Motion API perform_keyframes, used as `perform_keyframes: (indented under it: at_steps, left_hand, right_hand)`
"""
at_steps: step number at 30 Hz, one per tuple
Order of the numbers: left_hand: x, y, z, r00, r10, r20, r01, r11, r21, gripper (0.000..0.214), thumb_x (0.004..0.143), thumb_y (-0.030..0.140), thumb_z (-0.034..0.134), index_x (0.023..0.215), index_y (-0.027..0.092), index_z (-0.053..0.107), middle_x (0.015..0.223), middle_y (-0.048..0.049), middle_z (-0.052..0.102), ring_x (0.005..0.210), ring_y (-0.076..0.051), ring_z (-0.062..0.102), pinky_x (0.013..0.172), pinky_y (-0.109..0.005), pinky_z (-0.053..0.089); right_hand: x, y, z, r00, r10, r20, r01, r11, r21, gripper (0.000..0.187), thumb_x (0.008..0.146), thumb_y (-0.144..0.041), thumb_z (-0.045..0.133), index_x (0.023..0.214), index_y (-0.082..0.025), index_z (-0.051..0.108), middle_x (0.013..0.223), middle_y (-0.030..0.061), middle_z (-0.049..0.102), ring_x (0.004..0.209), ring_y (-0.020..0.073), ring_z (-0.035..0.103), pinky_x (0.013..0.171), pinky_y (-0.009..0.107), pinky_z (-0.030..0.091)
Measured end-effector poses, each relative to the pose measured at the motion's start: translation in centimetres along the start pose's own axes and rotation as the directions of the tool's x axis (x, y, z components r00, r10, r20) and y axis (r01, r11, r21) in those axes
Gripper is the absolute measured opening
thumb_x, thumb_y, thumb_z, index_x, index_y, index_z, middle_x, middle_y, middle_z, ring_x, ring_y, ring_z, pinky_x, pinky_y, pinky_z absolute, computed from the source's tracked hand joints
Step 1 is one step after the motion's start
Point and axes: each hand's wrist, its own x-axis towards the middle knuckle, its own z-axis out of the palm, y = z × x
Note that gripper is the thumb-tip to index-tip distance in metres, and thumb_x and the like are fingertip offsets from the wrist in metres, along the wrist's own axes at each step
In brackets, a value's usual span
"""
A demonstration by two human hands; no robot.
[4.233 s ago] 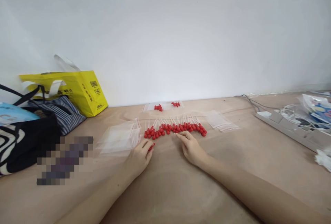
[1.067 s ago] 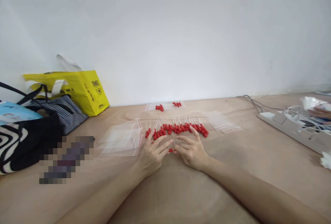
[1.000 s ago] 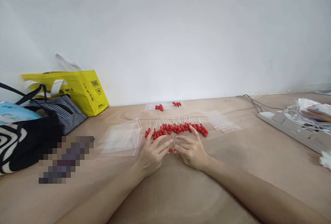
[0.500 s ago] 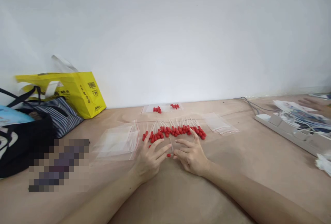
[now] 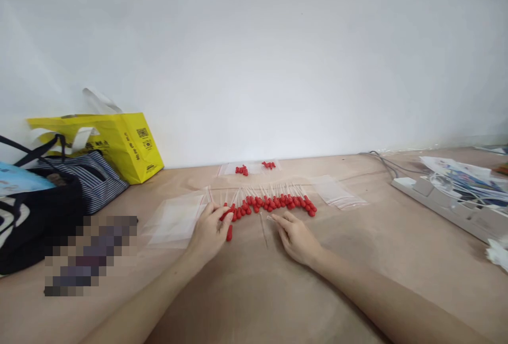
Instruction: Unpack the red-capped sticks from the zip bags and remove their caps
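A row of glass droppers with red rubber bulbs lies across the middle of the table, thin stems pointing away from me. At its left end my left hand is closed, thumb and fingers pinching a red rubber bulb. Below that thumb lies another red bulb. My right hand pinches a small clear piece, mostly hidden by the fingers. Between the hands a thin clear tube rests on the table without a visible bulb.
Clear zip bags lie left and right of the row. Behind it, more red bulbs sit on a clear bag. A yellow bag and striped pouch stand left; a power strip and papers lie right.
My hands have moved apart. The left went leftward to the red bulbs; the right drew back slightly with the clear piece. The thin tube now lies between them. Another person's hand at far right has gone.
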Motion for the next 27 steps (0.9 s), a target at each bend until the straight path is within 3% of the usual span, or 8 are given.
perform_keyframes:
  at_steps: [3, 7, 11, 13, 17, 22, 27]
  left_hand:
    - [0.4, -1.2, -1.3, 0.971, -0.151, 0.187, 0.148, 0.989, 0.032, 0.025, 0.078, 0.032, 0.040, 0.077, 0.017, 0.060, 0.068, -0.0021, 0.055, 0.061, -0.015, 0.053, 0.057, -0.026, 0.041]
    - [-0.2, -2.9, -1.3, 0.885, -0.336, 0.323, 0.353, 0.936, 0.007, 0.022, 0.071, 0.032, 0.047, 0.085, 0.018, 0.055, 0.057, 0.0028, 0.055, 0.055, -0.014, 0.053, 0.051, -0.023, 0.036]
    - [-0.7, -3.6, 0.2, 0.792, -0.391, 0.469, 0.504, 0.852, -0.140, 0.025, 0.066, 0.037, 0.051, 0.081, 0.018, 0.046, 0.050, 0.0064, 0.053, 0.044, -0.012, 0.053, 0.045, -0.021, 0.035]
    - [-0.7, -3.3, 0.6, 0.772, -0.402, 0.492, 0.530, 0.835, -0.149, 0.025, 0.066, 0.040, 0.051, 0.078, 0.018, 0.045, 0.049, 0.0061, 0.055, 0.043, -0.012, 0.054, 0.045, -0.021, 0.036]
    - [-0.4, -2.1, -0.2, 0.813, -0.398, 0.426, 0.482, 0.870, -0.107, 0.027, 0.071, 0.044, 0.047, 0.077, 0.018, 0.048, 0.049, 0.0048, 0.058, 0.045, -0.013, 0.056, 0.050, -0.022, 0.038]
    - [0.8, -1.9, -1.5, 0.903, -0.311, 0.296, 0.310, 0.949, 0.049, 0.024, 0.074, 0.040, 0.044, 0.072, 0.019, 0.056, 0.064, 0.0007, 0.063, 0.057, -0.015, 0.058, 0.053, -0.023, 0.038]
    - [3.7, -1.8, -0.1, 0.932, -0.240, 0.273, 0.199, 0.965, 0.169, 0.018, 0.071, 0.031, 0.047, 0.068, 0.019, 0.060, 0.074, -0.0020, 0.065, 0.070, -0.017, 0.057, 0.060, -0.024, 0.038]
  right_hand:
    - [0.2, 0.1, 0.3, 1.000, 0.025, -0.008, -0.025, 0.999, 0.036, 0.040, 0.078, -0.006, 0.032, 0.114, -0.012, 0.049, 0.085, 0.0093, 0.053, 0.076, 0.0154, 0.052, 0.071, 0.027, 0.044]
    - [0.9, -0.1, 0.6, 0.998, 0.063, -0.002, -0.063, 0.994, 0.088, 0.042, 0.072, 0.001, 0.034, 0.107, -0.013, 0.050, 0.094, 0.0101, 0.048, 0.085, 0.0162, 0.050, 0.076, 0.028, 0.044]
    - [1.8, -1.1, 1.1, 0.985, 0.170, 0.029, -0.172, 0.978, 0.115, 0.031, 0.068, 0.003, 0.036, 0.090, -0.012, 0.053, 0.092, 0.0105, 0.046, 0.086, 0.0167, 0.049, 0.077, 0.028, 0.043]
    - [2.2, -1.6, 1.4, 0.978, 0.205, 0.051, -0.209, 0.970, 0.124, 0.027, 0.069, 0.002, 0.037, 0.085, -0.012, 0.053, 0.089, 0.0100, 0.045, 0.084, 0.0164, 0.049, 0.077, 0.028, 0.042]
    - [2.7, -2.4, 1.8, 0.972, 0.215, 0.096, -0.227, 0.964, 0.139, 0.021, 0.074, -0.002, 0.037, 0.082, -0.012, 0.054, 0.087, 0.0087, 0.044, 0.080, 0.0154, 0.048, 0.076, 0.028, 0.041]
    - [2.8, -2.8, 1.6, 0.967, 0.220, 0.131, -0.240, 0.957, 0.163, 0.024, 0.073, -0.001, 0.038, 0.085, -0.012, 0.056, 0.089, 0.0089, 0.044, 0.085, 0.0155, 0.047, 0.076, 0.026, 0.040]
    - [2.7, -2.6, 1.6, 0.967, 0.220, 0.126, -0.238, 0.958, 0.160, 0.026, 0.069, -0.001, 0.041, 0.086, -0.013, 0.056, 0.088, 0.0080, 0.044, 0.084, 0.0155, 0.048, 0.076, 0.026, 0.040]
